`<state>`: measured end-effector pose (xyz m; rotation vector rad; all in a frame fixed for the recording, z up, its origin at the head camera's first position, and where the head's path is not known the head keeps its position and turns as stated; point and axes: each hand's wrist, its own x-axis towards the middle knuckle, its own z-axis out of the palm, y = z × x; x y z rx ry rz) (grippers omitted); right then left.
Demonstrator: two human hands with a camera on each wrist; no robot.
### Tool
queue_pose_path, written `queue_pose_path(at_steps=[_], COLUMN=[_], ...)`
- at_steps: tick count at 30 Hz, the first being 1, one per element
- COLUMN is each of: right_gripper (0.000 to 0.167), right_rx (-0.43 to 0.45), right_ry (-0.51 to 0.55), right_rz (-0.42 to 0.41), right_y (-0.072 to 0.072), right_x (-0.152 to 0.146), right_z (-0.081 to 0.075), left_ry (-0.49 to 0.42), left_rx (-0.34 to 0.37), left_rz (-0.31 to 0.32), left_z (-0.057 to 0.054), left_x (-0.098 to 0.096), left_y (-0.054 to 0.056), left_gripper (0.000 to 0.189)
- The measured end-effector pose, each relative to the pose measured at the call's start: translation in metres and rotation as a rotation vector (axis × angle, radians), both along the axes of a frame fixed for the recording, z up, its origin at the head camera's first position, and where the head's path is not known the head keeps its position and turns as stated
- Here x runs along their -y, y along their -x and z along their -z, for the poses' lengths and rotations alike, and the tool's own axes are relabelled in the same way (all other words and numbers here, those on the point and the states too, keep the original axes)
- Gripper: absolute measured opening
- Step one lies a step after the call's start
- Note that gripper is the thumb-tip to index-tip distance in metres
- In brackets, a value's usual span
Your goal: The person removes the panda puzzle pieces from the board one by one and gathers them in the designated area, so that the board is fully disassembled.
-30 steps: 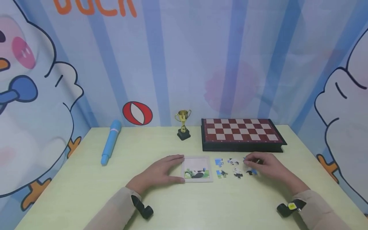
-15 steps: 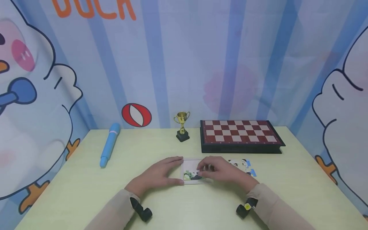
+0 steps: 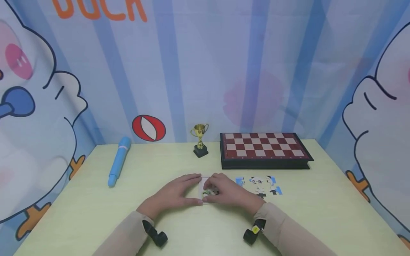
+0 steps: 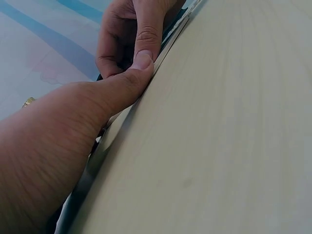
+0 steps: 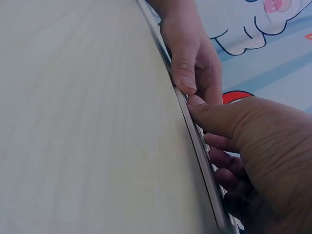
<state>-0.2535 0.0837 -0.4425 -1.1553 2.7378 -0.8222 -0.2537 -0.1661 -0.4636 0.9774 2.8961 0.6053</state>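
Note:
A small square puzzle tray (image 3: 201, 185) lies on the table, with green and black-and-white panda picture pieces along its lower part. My left hand (image 3: 173, 193) holds its left side, fingers at the top corner and thumb at the bottom corner. Over the tray, my right hand (image 3: 227, 192) has thumb and fingertips brought together, apparently pinching a puzzle piece that the fingers hide. In the right wrist view the two thumbs nearly meet at the tray's near edge (image 5: 202, 161). Several loose panda puzzle pieces (image 3: 257, 180) lie to the right of the tray.
Behind the tray stand a small gold trophy cup (image 3: 200, 135) and a folded red-and-white chessboard case (image 3: 266, 151). A blue microphone-shaped stick (image 3: 118, 161) lies at the far left. A printed curtain (image 3: 205, 71) rises behind the pale table (image 3: 192, 231).
My right hand has moved left from the loose pieces to over the tray. The lower-left loose piece has gone from its place on the table. My left hand stays at the tray.

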Motion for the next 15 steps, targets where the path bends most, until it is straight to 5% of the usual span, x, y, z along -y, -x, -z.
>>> queue_pose_path(at_steps=[15], right_gripper=[0.034], right_rx=[-0.03], right_ry=[-0.021], right_rz=[0.038], right_y=[0.0012], right_x=[0.0024], right_z=[0.0016], left_ry=[-0.009], left_rx=[-0.005], left_rz=[0.006], left_z=[-0.0014], left_x=[0.0008], left_y=[-0.0014], left_gripper=[0.096])
